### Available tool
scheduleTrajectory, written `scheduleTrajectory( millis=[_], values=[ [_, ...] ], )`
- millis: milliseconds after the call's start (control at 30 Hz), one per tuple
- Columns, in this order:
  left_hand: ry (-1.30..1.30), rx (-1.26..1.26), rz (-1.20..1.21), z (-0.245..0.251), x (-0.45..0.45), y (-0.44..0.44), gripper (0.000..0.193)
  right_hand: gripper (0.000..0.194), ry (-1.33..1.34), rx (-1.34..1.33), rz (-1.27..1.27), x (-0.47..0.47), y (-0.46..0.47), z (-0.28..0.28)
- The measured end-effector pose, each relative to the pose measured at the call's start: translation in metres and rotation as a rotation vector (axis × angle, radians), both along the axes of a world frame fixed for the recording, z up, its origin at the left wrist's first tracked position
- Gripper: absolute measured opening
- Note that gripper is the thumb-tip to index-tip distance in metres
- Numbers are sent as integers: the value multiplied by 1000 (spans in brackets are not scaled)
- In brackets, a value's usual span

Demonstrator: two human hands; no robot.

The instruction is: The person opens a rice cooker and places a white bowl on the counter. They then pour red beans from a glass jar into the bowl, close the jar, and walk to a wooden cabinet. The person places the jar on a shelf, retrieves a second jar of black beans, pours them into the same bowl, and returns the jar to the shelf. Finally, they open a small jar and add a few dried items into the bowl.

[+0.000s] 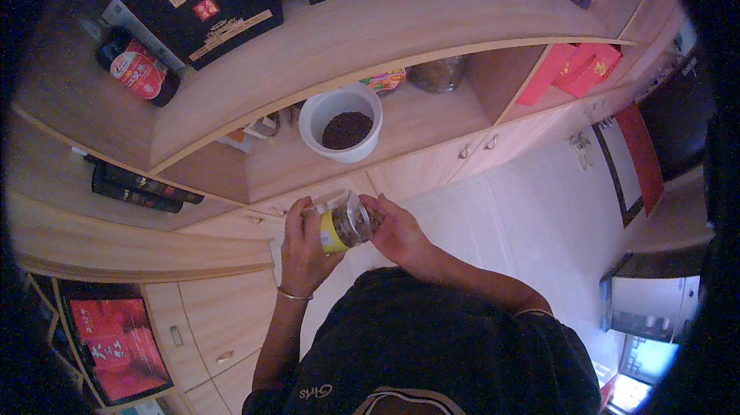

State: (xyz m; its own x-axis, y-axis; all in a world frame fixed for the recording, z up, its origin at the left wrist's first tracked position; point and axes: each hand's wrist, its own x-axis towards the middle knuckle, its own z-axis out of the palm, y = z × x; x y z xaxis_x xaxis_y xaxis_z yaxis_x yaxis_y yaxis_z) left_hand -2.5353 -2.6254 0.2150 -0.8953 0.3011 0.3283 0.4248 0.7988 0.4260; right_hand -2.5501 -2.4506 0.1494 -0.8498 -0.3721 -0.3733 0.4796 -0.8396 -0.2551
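Note:
My left hand [303, 250] grips a clear jar [350, 227] with a yellow label and brown contents. The jar lies tilted, its mouth end toward the right. Against that end is my right hand [399, 230], cupped, its fingers partly behind the jar. Small brown bits show between the jar and the palm; whether the fingers close on any of them is unclear. Beyond both hands, a white plastic tub [370, 146] stands on the shelf near its front edge. Dark brown granular matter [347, 130] covers the tub's bottom.
The wooden shelf [428, 120] also bears a round clear container [439, 75] and a colourful package [384, 81]. Above are a dark bottle [139, 68] and large black boxes [231, 16]. Red paper bags [587, 68] stand to the right. Cabinet doors [416, 175] with handles run below.

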Motion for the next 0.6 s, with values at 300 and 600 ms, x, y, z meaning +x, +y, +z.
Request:
scheduleTrajectory(
  millis=[300, 600],
  values=[
    [-16, 12, 22, -7, -1, -4, 76, 42, 57, -39, 24, 2, 1, -5],
    [-2, 44, 59, 1, 2, -6, 75, 41, 17, -66, -6, 1, -1, 0]
  ],
)
